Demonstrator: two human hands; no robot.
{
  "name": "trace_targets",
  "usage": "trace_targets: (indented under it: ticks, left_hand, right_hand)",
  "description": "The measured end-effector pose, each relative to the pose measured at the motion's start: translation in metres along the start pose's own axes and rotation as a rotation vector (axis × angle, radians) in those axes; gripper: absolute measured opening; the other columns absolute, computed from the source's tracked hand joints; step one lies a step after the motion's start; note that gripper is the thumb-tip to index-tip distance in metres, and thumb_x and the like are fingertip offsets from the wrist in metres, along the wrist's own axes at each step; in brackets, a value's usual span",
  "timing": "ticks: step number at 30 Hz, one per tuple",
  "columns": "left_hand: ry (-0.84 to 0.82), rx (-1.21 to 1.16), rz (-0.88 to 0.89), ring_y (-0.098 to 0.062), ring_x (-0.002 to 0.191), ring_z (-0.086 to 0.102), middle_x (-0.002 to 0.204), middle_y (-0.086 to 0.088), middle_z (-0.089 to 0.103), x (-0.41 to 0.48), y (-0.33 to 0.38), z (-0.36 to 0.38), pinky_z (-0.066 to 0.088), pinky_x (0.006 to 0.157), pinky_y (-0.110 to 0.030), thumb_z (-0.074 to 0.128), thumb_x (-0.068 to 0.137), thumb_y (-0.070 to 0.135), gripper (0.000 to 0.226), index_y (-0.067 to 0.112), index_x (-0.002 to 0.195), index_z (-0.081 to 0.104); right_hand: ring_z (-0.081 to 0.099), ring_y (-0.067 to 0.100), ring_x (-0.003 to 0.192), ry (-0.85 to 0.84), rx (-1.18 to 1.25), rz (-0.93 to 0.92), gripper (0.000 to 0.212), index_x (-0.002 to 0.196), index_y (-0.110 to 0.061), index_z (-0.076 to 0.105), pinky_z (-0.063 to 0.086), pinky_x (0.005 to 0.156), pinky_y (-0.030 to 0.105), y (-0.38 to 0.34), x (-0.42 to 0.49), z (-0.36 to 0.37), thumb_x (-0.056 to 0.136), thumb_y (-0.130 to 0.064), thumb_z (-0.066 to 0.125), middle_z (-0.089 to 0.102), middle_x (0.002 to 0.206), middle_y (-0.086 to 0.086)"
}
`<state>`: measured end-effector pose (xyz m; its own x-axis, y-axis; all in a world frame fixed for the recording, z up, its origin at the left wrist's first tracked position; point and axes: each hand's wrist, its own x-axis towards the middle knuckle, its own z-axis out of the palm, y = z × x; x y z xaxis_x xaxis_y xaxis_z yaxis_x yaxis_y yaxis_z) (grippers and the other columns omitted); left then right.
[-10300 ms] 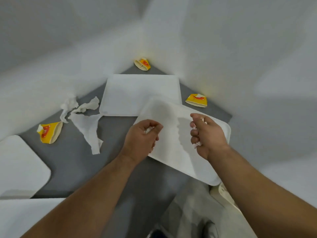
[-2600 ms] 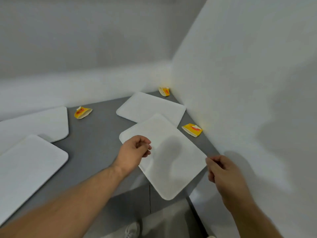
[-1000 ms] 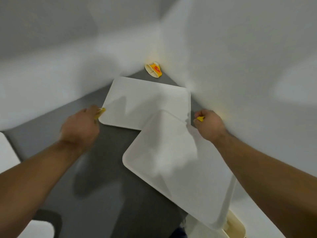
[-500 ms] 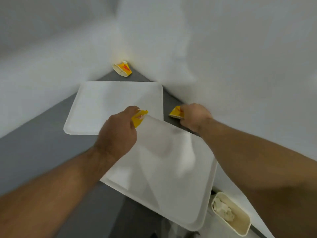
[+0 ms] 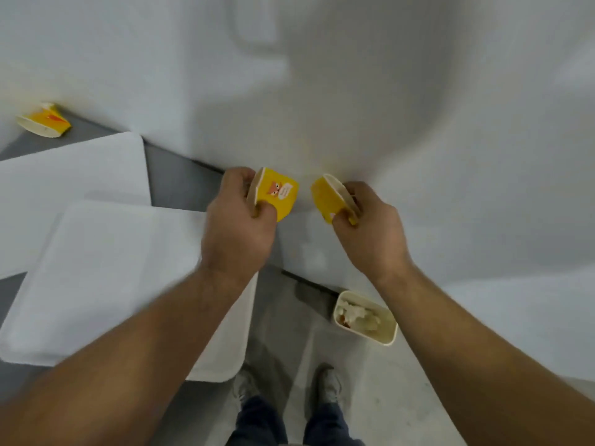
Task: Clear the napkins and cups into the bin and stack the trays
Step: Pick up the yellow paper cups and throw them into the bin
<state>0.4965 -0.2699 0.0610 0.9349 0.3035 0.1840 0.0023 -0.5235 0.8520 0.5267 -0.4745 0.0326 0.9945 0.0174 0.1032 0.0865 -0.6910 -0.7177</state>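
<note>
My left hand (image 5: 236, 226) grips a yellow paper cup with a fox picture (image 5: 275, 193), held in the air past the table's right end. My right hand (image 5: 370, 230) grips a second yellow cup (image 5: 328, 197) just to the right of it. A cream bin (image 5: 386, 336) with crumpled napkins inside stands on the floor below my right forearm. A white tray (image 5: 106, 268) lies on the grey table (image 5: 174, 178), overlapping a second white tray (image 5: 74, 175) behind it. A third yellow cup (image 5: 43, 122) lies on its side in the far corner.
White walls close in the table at the back and right. My two shoes (image 5: 286, 386) stand on the pale floor by the table's edge, left of the bin.
Both hands have lifted their cups off the table and carried them rightward, past the table's end and above the floor. My view has swung right and down, bringing the bin and my feet into sight.
</note>
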Motion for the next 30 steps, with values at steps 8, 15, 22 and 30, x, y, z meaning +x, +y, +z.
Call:
trace_targets:
  ticks: [8,15,22,30]
  left_hand:
    - [-0.308,0.077,-0.522,-0.032,0.104,0.067,0.114,-0.010,0.072,-0.087,-0.025,0.181,0.051,0.083,-0.030,0.062,0.086,0.012,0.032,0.017,0.118,0.064]
    - [-0.522,0.122,-0.857,-0.038,0.113,0.065,0.123,-0.019,0.069,-0.134,-0.103,0.289,0.050,0.087,-0.035,0.059,0.091,0.012,0.030,0.007,0.120,0.068]
    - [-0.656,-0.226,-1.175,-0.030,0.113,0.066,0.132,-0.017,0.066,-0.150,-0.146,0.350,0.054,0.094,-0.039,0.064,0.095,0.041,0.052,0.007,0.134,0.061]
    - [-0.735,0.028,-0.906,-0.041,0.118,0.064,0.127,-0.026,0.067,-0.148,-0.164,0.324,0.053,0.101,-0.049,0.053,0.102,0.026,0.039,-0.003,0.126,0.063]
  right_hand:
    - [0.067,0.020,0.078,-0.084,0.077,0.584,0.024,0.102,-0.030,0.068,0.042,0.058,0.023,0.180,-0.112,-0.009,0.079,-0.024,0.070,0.070,0.082,-0.009]
    - [0.060,0.003,0.066,-0.210,0.026,0.781,0.043,0.121,-0.021,0.069,0.039,0.052,0.018,0.276,-0.131,0.025,0.078,-0.020,0.068,0.070,0.086,-0.007]
    - [0.067,0.030,0.110,-0.453,-0.112,0.712,0.067,0.148,-0.020,0.047,0.056,0.091,0.040,0.342,-0.112,0.048,0.086,-0.029,0.071,0.069,0.129,0.005]
    - [0.068,0.025,0.091,-0.449,-0.156,0.709,0.040,0.128,-0.027,0.064,0.055,0.070,0.028,0.343,-0.101,0.044,0.088,-0.023,0.058,0.073,0.112,0.006]
